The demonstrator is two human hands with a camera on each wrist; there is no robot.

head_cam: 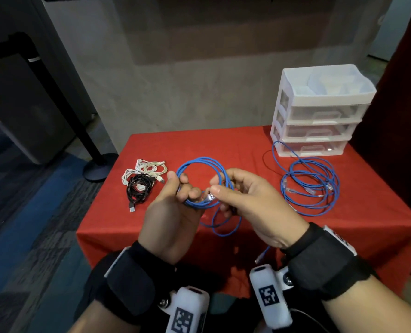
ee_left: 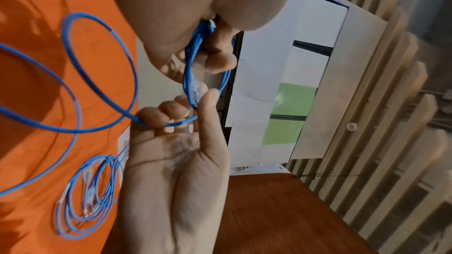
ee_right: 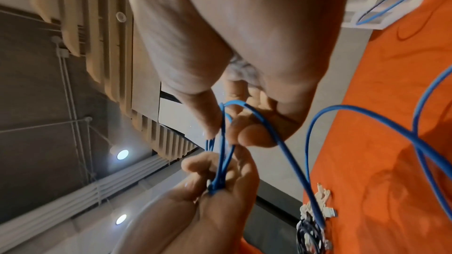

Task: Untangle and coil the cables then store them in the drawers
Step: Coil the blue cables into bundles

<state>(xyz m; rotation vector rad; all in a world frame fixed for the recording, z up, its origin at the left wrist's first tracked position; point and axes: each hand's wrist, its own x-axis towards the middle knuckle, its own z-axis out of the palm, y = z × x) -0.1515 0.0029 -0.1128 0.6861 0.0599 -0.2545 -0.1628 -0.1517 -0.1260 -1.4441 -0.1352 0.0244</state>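
We see the tabletop (head_cam: 259, 145) under a red cloth, and at its far right corner a white drawer unit (head_cam: 319, 111) with three clear drawers, all pushed in. In front of the unit a loose blue cable pile (head_cam: 310, 186) lies on the cloth, one strand running up against the bottom drawer. Above the middle of the cloth we find a blue cable coil (head_cam: 201, 181) held off the surface, its free tail looping down toward the near edge. Our left hand (head_cam: 171, 212) grips the coil's near left side with curled fingers, while our right hand (head_cam: 250, 205) pinches the strands and a clear plug on its right side. At the left edge a black cable bundle (head_cam: 138, 191) touches a white cable bundle (head_cam: 147, 170).
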